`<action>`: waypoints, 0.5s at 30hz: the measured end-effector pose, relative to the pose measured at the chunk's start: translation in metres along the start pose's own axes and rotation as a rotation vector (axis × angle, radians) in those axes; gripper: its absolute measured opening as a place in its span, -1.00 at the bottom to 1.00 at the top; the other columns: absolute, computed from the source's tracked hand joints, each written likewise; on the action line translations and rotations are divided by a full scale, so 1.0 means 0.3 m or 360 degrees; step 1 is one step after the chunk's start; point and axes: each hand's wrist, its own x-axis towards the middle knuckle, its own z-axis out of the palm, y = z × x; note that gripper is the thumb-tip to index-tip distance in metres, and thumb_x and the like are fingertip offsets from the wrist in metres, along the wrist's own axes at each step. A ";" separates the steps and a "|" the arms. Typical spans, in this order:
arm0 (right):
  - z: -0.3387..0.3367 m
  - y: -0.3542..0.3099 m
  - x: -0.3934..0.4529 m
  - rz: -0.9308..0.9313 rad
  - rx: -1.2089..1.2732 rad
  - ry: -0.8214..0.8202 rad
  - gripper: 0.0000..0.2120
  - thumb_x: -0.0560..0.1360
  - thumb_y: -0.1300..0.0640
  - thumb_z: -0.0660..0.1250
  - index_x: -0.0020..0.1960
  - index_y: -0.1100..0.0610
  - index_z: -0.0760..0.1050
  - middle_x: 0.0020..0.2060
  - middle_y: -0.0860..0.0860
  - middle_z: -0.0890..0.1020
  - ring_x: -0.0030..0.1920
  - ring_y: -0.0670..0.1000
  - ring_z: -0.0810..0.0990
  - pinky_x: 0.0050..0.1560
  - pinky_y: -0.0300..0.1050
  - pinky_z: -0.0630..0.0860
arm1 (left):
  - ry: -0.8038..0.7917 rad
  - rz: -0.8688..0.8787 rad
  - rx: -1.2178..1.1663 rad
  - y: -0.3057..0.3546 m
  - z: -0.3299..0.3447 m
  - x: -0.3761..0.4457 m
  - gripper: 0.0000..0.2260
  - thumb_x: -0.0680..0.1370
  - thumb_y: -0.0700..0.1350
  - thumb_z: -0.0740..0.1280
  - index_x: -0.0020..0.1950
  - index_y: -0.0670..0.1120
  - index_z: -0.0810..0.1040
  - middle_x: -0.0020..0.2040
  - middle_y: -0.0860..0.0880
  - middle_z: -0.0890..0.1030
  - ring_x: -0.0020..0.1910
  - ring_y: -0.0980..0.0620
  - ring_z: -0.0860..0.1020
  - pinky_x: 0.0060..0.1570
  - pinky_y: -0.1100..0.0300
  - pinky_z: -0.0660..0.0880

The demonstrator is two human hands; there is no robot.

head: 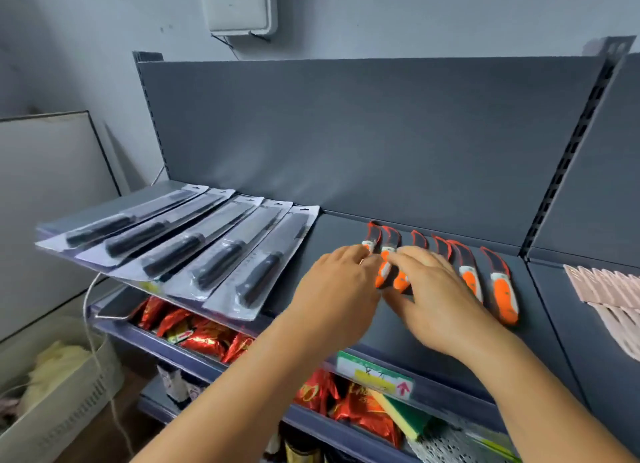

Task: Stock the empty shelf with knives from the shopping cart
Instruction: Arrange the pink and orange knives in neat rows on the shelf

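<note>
Several small orange-handled knives (504,291) with curved dark blades lie in a row on the grey shelf (346,234). My left hand (337,282) rests on the leftmost of them, fingers curled over its white-and-orange handle (367,245). My right hand (433,289) lies across the middle ones, fingers spread, touching the orange handles (384,272). To the left, several large black-handled knives (214,261) in clear blister packs lie side by side, overhanging the shelf's front edge. The shopping cart is out of view.
Below the shelf, red snack packets (204,338) fill a lower tier behind a price-label strip (374,376). A white crate (55,403) stands on the floor at left. Pink packaged items (609,296) lie on the neighbouring shelf at right.
</note>
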 end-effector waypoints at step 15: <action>0.342 -0.792 0.216 -0.0277 0.0037 -0.0108 -0.57 0.58 -0.04 0.17 0.43 -0.02 0.30 0.40 -0.10 0.30 0.41 -0.03 0.20 0.43 -0.11 0.09 | 0.0093 -0.0556 0.0189 -0.789 -0.265 -0.448 -0.62 0.59 0.03 0.19 0.41 0.01 0.37 0.32 0.04 0.43 0.33 0.01 0.34 0.30 0.17 0.27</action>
